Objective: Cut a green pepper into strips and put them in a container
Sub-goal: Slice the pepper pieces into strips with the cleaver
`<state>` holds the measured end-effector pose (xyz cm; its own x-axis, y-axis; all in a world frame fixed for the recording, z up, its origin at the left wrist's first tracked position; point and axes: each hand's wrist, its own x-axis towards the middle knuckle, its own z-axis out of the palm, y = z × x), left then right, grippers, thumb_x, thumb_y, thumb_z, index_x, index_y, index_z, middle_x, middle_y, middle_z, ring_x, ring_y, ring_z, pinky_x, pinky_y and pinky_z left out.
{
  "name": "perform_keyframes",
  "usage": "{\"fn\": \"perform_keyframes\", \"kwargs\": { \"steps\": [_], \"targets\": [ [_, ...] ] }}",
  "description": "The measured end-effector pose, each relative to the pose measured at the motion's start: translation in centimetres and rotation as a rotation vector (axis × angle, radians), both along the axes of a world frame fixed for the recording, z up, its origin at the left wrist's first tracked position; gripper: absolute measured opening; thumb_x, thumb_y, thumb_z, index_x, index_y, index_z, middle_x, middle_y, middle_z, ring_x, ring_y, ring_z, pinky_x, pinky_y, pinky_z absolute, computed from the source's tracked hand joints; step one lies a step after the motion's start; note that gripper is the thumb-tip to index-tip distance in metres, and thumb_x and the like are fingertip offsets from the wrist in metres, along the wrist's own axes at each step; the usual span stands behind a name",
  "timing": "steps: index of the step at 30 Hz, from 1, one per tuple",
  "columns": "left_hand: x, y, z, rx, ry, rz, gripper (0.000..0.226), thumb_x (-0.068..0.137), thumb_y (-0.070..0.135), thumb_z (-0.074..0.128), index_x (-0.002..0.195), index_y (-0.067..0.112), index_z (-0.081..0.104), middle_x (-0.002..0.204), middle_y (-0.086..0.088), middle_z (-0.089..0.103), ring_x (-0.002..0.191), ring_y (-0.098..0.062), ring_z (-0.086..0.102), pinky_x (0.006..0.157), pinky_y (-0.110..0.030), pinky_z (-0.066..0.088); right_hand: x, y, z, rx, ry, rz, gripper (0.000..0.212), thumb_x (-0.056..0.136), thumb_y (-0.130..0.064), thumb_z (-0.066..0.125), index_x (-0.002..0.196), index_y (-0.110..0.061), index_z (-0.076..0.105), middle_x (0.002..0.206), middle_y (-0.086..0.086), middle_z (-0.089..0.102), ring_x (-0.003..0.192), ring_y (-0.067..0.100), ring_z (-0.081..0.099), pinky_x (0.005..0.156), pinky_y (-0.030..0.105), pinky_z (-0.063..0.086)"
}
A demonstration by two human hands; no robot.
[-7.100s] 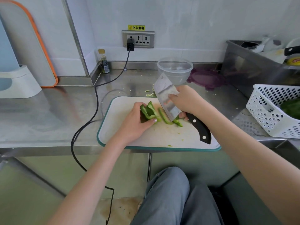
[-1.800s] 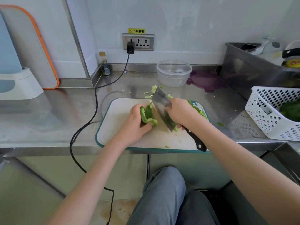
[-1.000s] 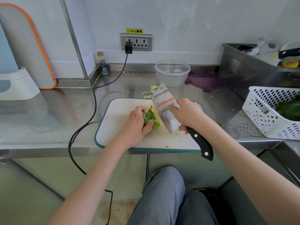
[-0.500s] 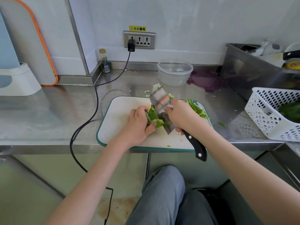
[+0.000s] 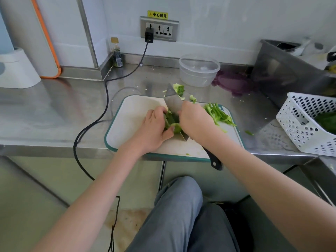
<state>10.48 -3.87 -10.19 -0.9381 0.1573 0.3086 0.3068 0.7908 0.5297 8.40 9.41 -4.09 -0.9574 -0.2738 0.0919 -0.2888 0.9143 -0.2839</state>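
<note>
Both bare forearms reach fwd over the counter edge, hands close together, nearly touching. Left hand point(image 5: 154, 127) lies palm down, fingers curled, thumb tucked in on a pepper piece point(image 5: 172, 122). Right hand point(image 5: 195, 120) wraps round the knife point(image 5: 174, 104), wrist bent down.

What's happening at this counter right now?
A person is slicing a green pepper piece on a white cutting board. The left hand holds the piece down while the right hand grips a cleaver, its blade down on the pepper. Cut strips lie piled on the board's right side. The clear container behind looks empty.
</note>
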Motion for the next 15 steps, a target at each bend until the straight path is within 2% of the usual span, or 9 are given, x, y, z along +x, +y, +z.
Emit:
{"fn": "perform_keyframes", "kwargs": {
  "steps": [2, 3, 5, 7, 8, 10, 13, 15],
  "targets": [
    [0.1, 0.0, 0.2, 0.013, 0.002, -0.012, 0.045, 0.09, 0.022, 0.053, 0.123, -0.002, 0.034, 0.12, -0.016, 0.043, 0.112, -0.026, 0.033, 0.097, -0.036, 0.032, -0.6, -0.6, 0.4, 0.029, 0.0, 0.003, 0.022, 0.097, -0.009, 0.036, 0.109, -0.003, 0.054, 0.067, 0.0, 0.034, 0.097, 0.034, 0.058, 0.068, 0.034, 0.038],
    [0.2, 0.0, 0.3, 0.016, -0.002, -0.014, 0.044, 0.09, 0.021, 0.053, 0.122, -0.003, 0.035, 0.12, -0.017, 0.043, 0.112, -0.026, 0.034, 0.096, -0.035, 0.032, -0.9, -1.1, 0.6, 0.052, -0.007, 0.001, 0.022, 0.097, -0.008, 0.037, 0.111, -0.003, 0.053, 0.073, 0.003, 0.043, 0.099, 0.034, 0.057, 0.069, 0.034, 0.038],
    [0.4, -0.1, 0.5, -0.002, -0.014, -0.01, 0.046, 0.09, 0.027, 0.051, 0.12, -0.004, 0.037, 0.12, -0.017, 0.043, 0.111, -0.028, 0.035, 0.095, -0.033, 0.031, -1.2, -2.4, 1.0, 0.127, -0.018, -0.007, 0.024, 0.096, -0.006, 0.039, 0.117, -0.002, 0.05, 0.103, 0.011, 0.056, 0.107, 0.032, 0.056, 0.071, 0.033, 0.039],
    [0.6, -0.1, 0.5, -0.035, -0.028, 0.0, 0.056, 0.086, 0.041, 0.042, 0.118, -0.006, 0.038, 0.118, -0.017, 0.043, 0.108, -0.029, 0.036, 0.094, -0.032, 0.03, -1.1, -3.2, 1.3, 0.174, -0.007, -0.019, 0.028, 0.096, -0.004, 0.04, 0.122, -0.003, 0.047, 0.12, 0.014, 0.056, 0.112, 0.031, 0.055, 0.074, 0.033, 0.042],
    [0.6, -0.1, 0.5, -0.037, -0.032, 0.006, 0.056, 0.087, 0.041, 0.041, 0.118, -0.006, 0.038, 0.118, -0.017, 0.043, 0.107, -0.029, 0.036, 0.095, -0.035, 0.031, -0.8, -3.3, 1.3, 0.187, -0.001, -0.023, 0.029, 0.095, -0.004, 0.04, 0.124, -0.004, 0.047, 0.122, 0.014, 0.056, 0.112, 0.031, 0.056, 0.074, 0.033, 0.043],
    [0.5, -0.1, 0.4, -0.002, -0.028, 0.014, 0.044, 0.091, 0.026, 0.049, 0.119, -0.006, 0.037, 0.118, -0.019, 0.043, 0.108, -0.03, 0.036, 0.096, -0.039, 0.032, -0.3, -2.4, 1.1, 0.208, 0.001, -0.011, 0.029, 0.096, -0.005, 0.039, 0.123, -0.005, 0.047, 0.12, 0.013, 0.057, 0.11, 0.031, 0.057, 0.072, 0.033, 0.043],
    [0.3, -0.2, 0.3, 0.098, -0.013, 0.017, 0.037, 0.09, 0.017, 0.053, 0.119, 0.001, 0.036, 0.117, -0.015, 0.044, 0.108, -0.023, 0.036, 0.094, -0.037, 0.036, 0.4, 0.0, 0.6, 0.168, -0.029, -0.005, 0.02, 0.099, -0.013, 0.04, 0.115, -0.007, 0.05, 0.103, 0.012, 0.059, 0.094, 0.032, 0.062, 0.056, 0.034, 0.044],
    [0.1, -0.3, 0.2, 0.125, 0.008, 0.011, 0.037, 0.091, 0.018, 0.054, 0.119, 0.002, 0.035, 0.118, -0.014, 0.044, 0.11, -0.021, 0.036, 0.094, -0.033, 0.036, 0.8, 1.0, 0.4, 0.168, -0.065, -0.029, 0.019, 0.1, -0.017, 0.041, 0.115, -0.007, 0.049, 0.094, 0.009, 0.056, 0.085, 0.03, 0.062, 0.055, 0.033, 0.045]
  ]
}}
